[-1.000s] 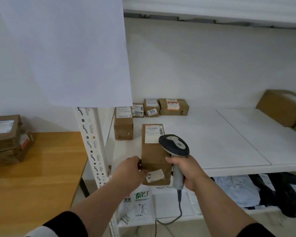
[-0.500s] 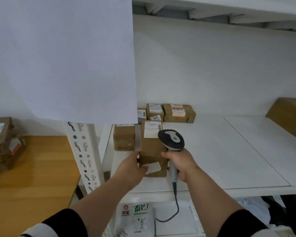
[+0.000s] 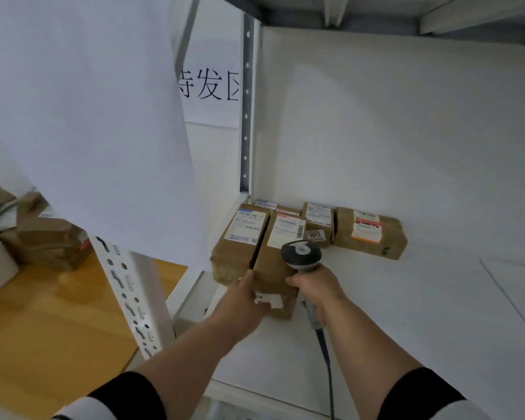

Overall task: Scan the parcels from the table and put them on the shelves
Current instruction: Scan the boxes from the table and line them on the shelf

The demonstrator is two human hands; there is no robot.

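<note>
**Parcel on the white shelf, one hand at its near end, scanner in the other**

The long brown parcel point(image 3: 278, 268) lay flat on the white shelf point(image 3: 406, 313), its left side touching a neighbouring brown parcel point(image 3: 240, 244) that sat in the shelf's left rear corner. Both carried white printed labels on top. The left hand point(image 3: 243, 301) was at the long parcel's near end, its fingers laid along the near left edge and over a small white sticker; whether they curled round the box or only pressed it could not be told. The right hand point(image 3: 317, 287) was clenched round the grip of a grey handheld scanner point(image 3: 300, 256), whose dark head stood over the parcel's right side, just below its barcode label. A dark cable point(image 3: 326, 362) ran from the handle down past the shelf's front edge.

Behind these two, against the white back wall, stood a small parcel marked 3013 point(image 3: 317, 224), and to its right a wider parcel with an orange-and-white label point(image 3: 370, 233). Another label showed just behind the left-hand parcel.

A large white sheet point(image 3: 88, 116) hung over the upper left of the view, covering part of the perforated white upright point(image 3: 131, 298) of the shelving. Beyond it, a paper sign with black characters point(image 3: 209, 86) was fixed to the wall. To the left lay the wooden surface point(image 3: 43, 344), bearing a heap of brown parcels point(image 3: 46, 237) near its far edge. Both forearms were bare, with dark sleeves at the bottom of the frame.
</note>
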